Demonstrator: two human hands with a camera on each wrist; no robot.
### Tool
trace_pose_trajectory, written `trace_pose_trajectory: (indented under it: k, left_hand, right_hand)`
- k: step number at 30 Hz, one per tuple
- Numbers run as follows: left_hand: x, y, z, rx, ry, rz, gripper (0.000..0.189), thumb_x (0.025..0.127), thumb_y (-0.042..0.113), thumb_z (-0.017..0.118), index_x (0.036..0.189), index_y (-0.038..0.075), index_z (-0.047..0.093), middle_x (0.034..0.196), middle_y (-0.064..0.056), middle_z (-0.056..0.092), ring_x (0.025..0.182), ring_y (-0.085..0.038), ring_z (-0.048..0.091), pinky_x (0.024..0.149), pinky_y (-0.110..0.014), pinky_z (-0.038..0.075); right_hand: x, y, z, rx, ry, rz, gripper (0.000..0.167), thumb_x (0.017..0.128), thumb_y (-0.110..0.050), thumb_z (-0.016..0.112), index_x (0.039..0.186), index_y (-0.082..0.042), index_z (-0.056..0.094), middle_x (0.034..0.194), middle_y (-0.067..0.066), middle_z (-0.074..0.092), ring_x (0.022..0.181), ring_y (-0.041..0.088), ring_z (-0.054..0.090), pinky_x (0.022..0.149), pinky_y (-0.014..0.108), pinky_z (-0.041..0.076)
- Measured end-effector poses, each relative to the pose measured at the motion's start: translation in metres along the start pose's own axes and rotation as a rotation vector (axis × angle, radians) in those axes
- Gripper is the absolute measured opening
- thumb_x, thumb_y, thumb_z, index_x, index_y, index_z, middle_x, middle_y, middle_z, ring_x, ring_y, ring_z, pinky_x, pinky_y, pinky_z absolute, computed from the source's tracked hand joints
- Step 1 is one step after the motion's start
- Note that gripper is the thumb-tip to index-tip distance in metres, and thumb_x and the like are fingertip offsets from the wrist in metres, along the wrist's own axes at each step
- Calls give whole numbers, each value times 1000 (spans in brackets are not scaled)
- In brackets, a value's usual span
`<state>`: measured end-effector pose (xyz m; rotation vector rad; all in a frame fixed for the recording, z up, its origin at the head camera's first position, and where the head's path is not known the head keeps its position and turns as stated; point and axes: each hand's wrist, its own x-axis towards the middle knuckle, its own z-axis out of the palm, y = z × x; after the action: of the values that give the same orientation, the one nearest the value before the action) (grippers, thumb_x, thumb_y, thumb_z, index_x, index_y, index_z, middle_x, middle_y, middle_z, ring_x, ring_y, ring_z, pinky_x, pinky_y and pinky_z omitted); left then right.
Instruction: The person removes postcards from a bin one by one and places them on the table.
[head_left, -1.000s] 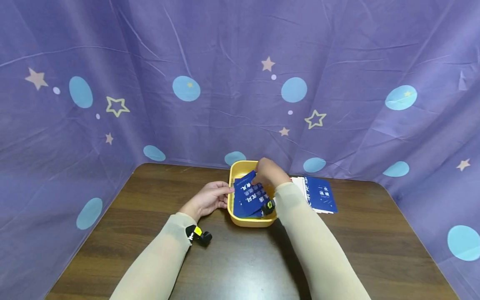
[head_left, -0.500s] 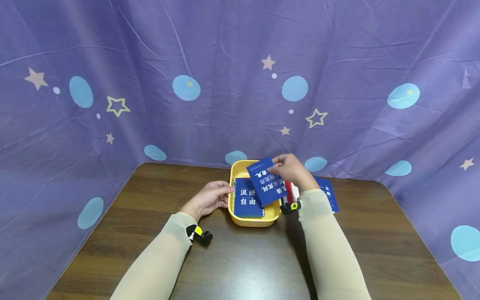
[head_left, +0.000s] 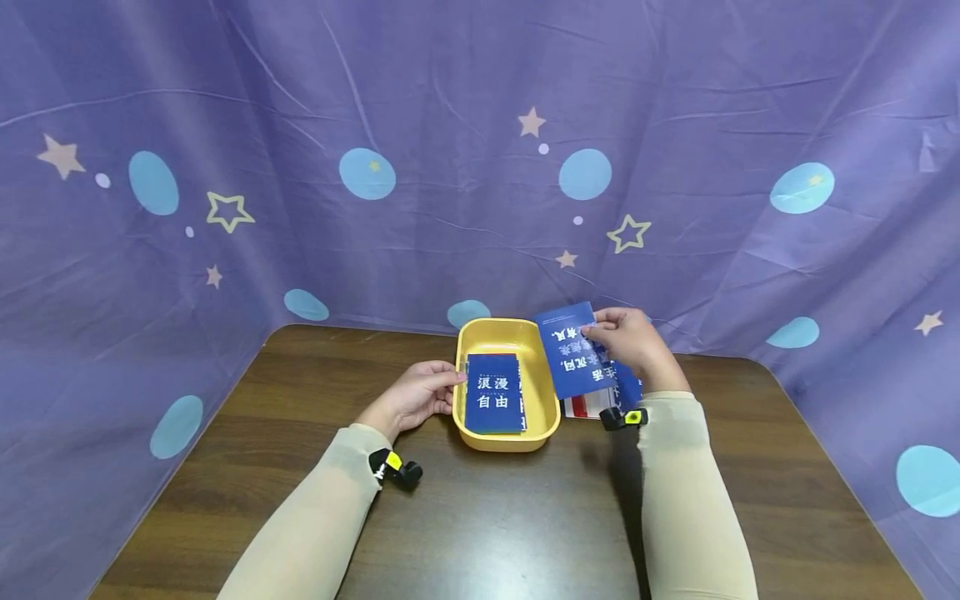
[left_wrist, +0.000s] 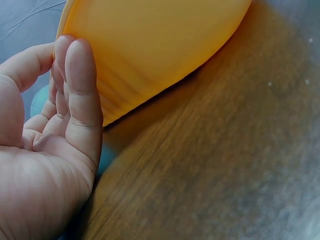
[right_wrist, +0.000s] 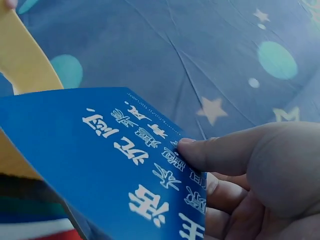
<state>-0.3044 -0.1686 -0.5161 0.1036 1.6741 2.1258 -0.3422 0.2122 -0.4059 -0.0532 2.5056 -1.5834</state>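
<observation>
One blue card [head_left: 572,354] tilts left of the right grip [head_left: 633,343], its edge pinched tightly between thumb and fingers, perhaps to leave most lettering uncovered. Closed on the yellow tray [head_left: 506,447] just right of it, the left grip [head_left: 416,397] probably steadies that tray. A card stack [head_left: 492,393] lies inside, near the left grip; further cards [head_left: 597,403] lie on the table [head_left: 465,533] below the right grip.

The head view looks down toward the far edge of the table [head_left: 465,517]; close wrist views face left hand [left_wrist: 55,145] and right hand [right_wrist: 260,175]; all share the yellow tray [head_left: 507,445].
</observation>
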Motion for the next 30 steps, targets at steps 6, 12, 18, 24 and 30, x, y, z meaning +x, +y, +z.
trace_pose_trajectory:
  k: [6, 12, 18, 24, 30]
  left_hand:
    - [0, -1, -3, -2, 7, 7, 10, 111, 8, 67, 102, 11, 68, 78, 1, 72, 61, -7, 65, 57, -21, 61]
    - [-1, -2, -6, 5, 6, 1, 10, 112, 8, 66, 103, 11, 68, 79, 1, 73, 62, -8, 66, 58, -21, 62]
    - [-1, -2, -7, 1, 7, 3, 11, 111, 7, 67, 101, 11, 67, 78, 1, 71, 62, -7, 64, 58, -20, 60]
    - [0, -1, -4, -2, -3, 5, 10, 111, 8, 67, 101, 11, 67, 78, 1, 71, 61, -7, 65, 58, -20, 61]
    - [1, -1, -2, -6, -7, 9, 12, 111, 8, 67, 100, 12, 68, 77, 1, 72, 61, -6, 65, 57, -20, 61]
  right_hand:
    - [-6, 8, -22, -53, 107, 42, 43, 110, -24, 76, 144, 1, 68, 102, 2, 81, 80, 10, 74, 72, 29, 67]
    - [-12, 32, -48, -67, 189, 102, 49, 113, -25, 71, 153, 2, 64, 107, 7, 77, 79, 10, 73, 72, 32, 69]
    - [-14, 59, -65, 20, 228, 220, 56, 116, -25, 63, 166, -1, 52, 126, 18, 69, 88, 17, 72, 76, 37, 70]
    - [-16, 82, -77, 8, 245, 266, 58, 115, -21, 63, 165, 4, 50, 116, 14, 69, 84, 15, 69, 71, 33, 66]
    - [-15, 97, -83, 7, 252, 301, 58, 113, -19, 65, 164, 4, 50, 106, 9, 67, 77, 13, 66, 67, 32, 65]
